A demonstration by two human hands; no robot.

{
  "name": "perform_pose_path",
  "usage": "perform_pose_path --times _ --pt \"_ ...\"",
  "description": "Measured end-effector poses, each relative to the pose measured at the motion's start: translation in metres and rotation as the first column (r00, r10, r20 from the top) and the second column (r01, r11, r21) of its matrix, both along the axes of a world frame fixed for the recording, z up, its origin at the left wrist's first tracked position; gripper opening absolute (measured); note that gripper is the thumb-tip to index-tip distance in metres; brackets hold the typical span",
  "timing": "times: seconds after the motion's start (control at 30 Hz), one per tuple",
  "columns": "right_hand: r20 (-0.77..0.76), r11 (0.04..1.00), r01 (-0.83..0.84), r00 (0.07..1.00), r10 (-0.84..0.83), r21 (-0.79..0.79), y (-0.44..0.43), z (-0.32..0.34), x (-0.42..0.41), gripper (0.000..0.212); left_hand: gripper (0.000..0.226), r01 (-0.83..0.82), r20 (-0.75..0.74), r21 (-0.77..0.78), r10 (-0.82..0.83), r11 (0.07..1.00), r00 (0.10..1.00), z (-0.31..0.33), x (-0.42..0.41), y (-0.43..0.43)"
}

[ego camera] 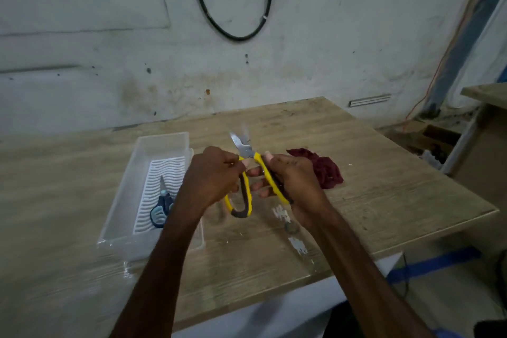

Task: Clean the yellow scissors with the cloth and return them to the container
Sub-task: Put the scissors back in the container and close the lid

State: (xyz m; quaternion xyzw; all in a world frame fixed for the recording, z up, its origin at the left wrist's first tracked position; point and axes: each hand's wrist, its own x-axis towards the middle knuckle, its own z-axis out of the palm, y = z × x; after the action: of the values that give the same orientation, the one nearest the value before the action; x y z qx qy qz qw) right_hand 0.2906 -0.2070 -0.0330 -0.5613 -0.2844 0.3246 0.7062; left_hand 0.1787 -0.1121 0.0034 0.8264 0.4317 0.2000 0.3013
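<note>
The yellow scissors (pixel 248 186), with dark grip inserts and steel blades pointing away from me, are held above the wooden table (pixel 370 186). My left hand (pixel 211 173) grips the left handle and my right hand (pixel 293 178) grips the right handle, with the handles spread apart. One blade looks blurred. The dark red cloth (pixel 322 166) lies crumpled on the table just right of my right hand, untouched. The clear plastic container (pixel 164 145) with a white ribbed insert stands to the left of my hands.
A pair of blue scissors (pixel 162 207) lies inside the container. White paint marks and a small round object (pixel 291 227) are on the table near my right forearm. A stained wall rises behind the table; the table's edge runs at the right.
</note>
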Motion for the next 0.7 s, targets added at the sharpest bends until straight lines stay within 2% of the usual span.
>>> perform_pose_path --times 0.03,0.13,0.23,0.3,0.43,0.57,0.6,0.7 --pt "0.016 0.998 0.058 0.998 -0.058 -0.002 0.005 0.001 -0.008 0.033 0.023 -0.014 0.091 -0.016 0.015 1.000 0.996 0.002 -0.002 -0.002" --pt "0.081 0.976 0.218 0.973 -0.216 -0.014 0.027 -0.002 -0.037 0.034 0.030 -0.256 0.248 0.072 0.231 0.964 0.941 0.005 -0.004 -0.017" --pt "0.115 0.973 0.228 0.968 -0.224 -0.020 0.041 0.003 -0.069 0.026 0.034 -0.377 0.356 0.099 0.321 0.921 0.877 0.003 -0.015 -0.023" --pt "0.158 0.980 0.193 0.971 -0.182 -0.057 0.047 0.011 -0.083 0.022 0.035 -0.403 0.368 0.090 0.346 0.911 0.863 -0.001 -0.028 -0.015" --pt "0.240 0.985 0.123 0.966 -0.091 -0.119 0.071 0.032 -0.107 0.016 0.035 -0.451 0.274 0.071 0.417 0.890 0.867 0.001 -0.068 0.015" --pt "0.454 0.964 0.072 0.889 0.055 -0.257 0.088 0.056 -0.121 0.006 0.041 -0.602 0.116 0.240 0.593 0.761 0.797 0.001 -0.116 0.044" --pt "0.478 0.957 0.062 0.874 0.085 -0.284 0.090 0.060 -0.125 0.005 0.044 -0.591 0.044 0.243 0.600 0.769 0.799 -0.002 -0.124 0.051" --pt "0.519 0.939 0.018 0.837 0.173 -0.342 0.097 0.055 -0.139 0.009 0.057 -0.466 -0.114 0.031 0.467 0.884 0.877 -0.016 -0.132 0.063"
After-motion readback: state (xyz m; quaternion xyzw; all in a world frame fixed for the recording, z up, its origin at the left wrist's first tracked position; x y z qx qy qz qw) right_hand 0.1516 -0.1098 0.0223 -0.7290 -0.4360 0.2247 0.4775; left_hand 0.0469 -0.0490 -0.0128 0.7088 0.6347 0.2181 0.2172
